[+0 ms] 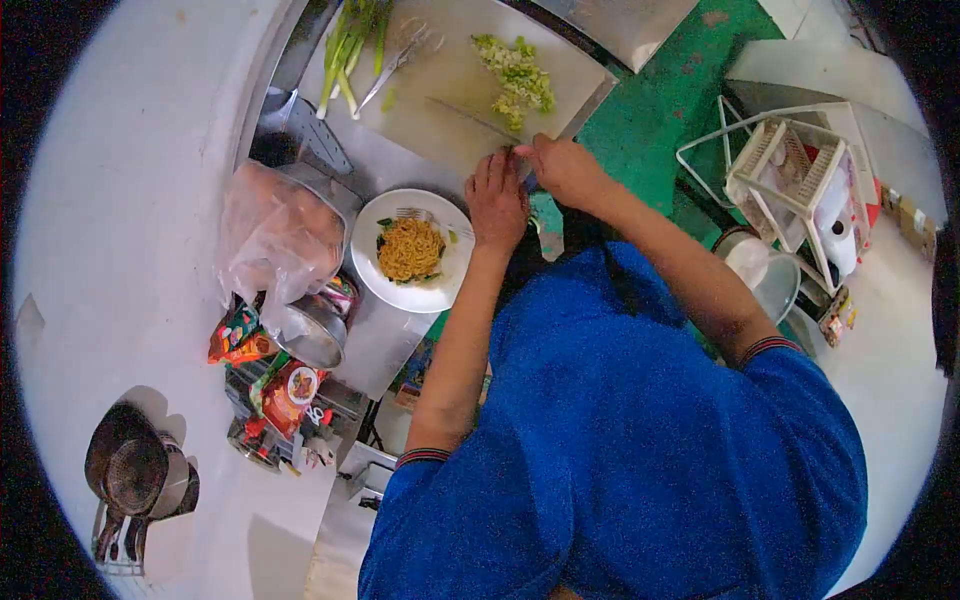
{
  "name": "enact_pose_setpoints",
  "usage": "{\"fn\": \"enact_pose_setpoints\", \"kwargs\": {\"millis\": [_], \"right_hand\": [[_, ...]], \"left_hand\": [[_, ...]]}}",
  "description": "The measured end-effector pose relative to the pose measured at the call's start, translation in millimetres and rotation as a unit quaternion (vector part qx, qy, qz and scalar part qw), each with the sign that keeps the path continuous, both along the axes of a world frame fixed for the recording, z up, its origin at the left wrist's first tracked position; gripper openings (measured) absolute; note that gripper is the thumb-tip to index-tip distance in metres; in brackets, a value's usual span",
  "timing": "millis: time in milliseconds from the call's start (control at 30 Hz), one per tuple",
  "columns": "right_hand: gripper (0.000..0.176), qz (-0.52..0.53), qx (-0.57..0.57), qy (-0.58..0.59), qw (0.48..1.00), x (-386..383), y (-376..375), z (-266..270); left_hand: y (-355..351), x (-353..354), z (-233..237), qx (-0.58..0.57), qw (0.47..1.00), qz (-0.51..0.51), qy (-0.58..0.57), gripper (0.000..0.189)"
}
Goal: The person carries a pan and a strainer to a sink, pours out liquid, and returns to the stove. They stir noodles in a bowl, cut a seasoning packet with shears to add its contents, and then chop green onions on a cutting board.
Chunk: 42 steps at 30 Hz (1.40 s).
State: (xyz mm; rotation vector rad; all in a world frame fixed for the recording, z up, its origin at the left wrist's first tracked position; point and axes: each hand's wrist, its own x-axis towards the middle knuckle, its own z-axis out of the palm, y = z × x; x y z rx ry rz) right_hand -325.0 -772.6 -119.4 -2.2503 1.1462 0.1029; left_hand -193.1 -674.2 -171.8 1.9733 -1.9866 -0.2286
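My right hand [562, 168] is closed round the handle of a knife [472, 118], whose thin blade points up and left over the pale cutting board [430, 135]. Close beside it, my left hand [495, 200] lies at the board's near edge, fingers extended and fingertips near the knife's handle end; its thumb is hidden. Chopped green onion [518, 80] is heaped at the board's right. Whole green onions [350, 50] and scissors [392, 68] lie at its left. Left of my left hand stands a white plate [375, 285] of noodles [411, 250] with a fork [413, 214].
A clear plastic bag of eggs, as they appear [285, 225], and a metal bowl [312, 335] sit left of the plate. Colourful food packets [290, 392] lie lower down. Pans [128, 460] hang at the far left. A dish rack [790, 180] stands at right, above green floor [640, 130].
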Motion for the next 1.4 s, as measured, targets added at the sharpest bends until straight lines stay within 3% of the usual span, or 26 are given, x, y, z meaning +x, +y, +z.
{"fn": "enact_pose_setpoints", "kwargs": {"millis": [200,300,400,533,600,800,1033,1133,1200,1400], "right_hand": [[0.040,-0.049,0.063,-0.037,0.996,-11,6,6],[0.037,-0.015,-0.025,-0.023,0.999,-13,16,-3],[0.039,-0.045,-0.004,-0.042,0.998,-13,20,5],[0.036,-0.062,0.030,-0.041,0.997,-12,24,4],[0.036,-0.127,0.051,-0.013,0.990,-10,31,-10],[0.038,-0.143,0.055,-0.028,0.988,-9,35,-16],[0.044,-0.107,0.045,0.024,0.993,5,27,-27],[0.039,-0.086,0.062,0.048,0.993,8,13,-6],[0.041,-0.029,0.036,-0.035,0.998,2,6,12],[0.040,-0.014,-0.016,-0.086,0.996,-12,15,4]], "left_hand": [[-1,-4,0,0.033,0.999,0.007,0.003,0.050],[-2,-2,6,0.035,0.999,0.001,-0.004,0.052],[-2,-3,11,0.081,0.997,0.008,-0.015,0.051],[2,-5,12,0.077,0.996,0.006,-0.043,0.049],[4,-6,10,0.045,0.998,0.007,-0.037,0.048],[4,-7,9,0.063,0.997,0.006,-0.054,0.045],[5,0,12,0.086,0.996,-0.014,-0.025,0.048],[6,3,14,0.110,0.993,-0.031,-0.013,0.051],[7,4,15,0.117,0.993,-0.035,-0.006,0.053],[8,4,17,0.132,0.991,-0.032,-0.019,0.058]]}}
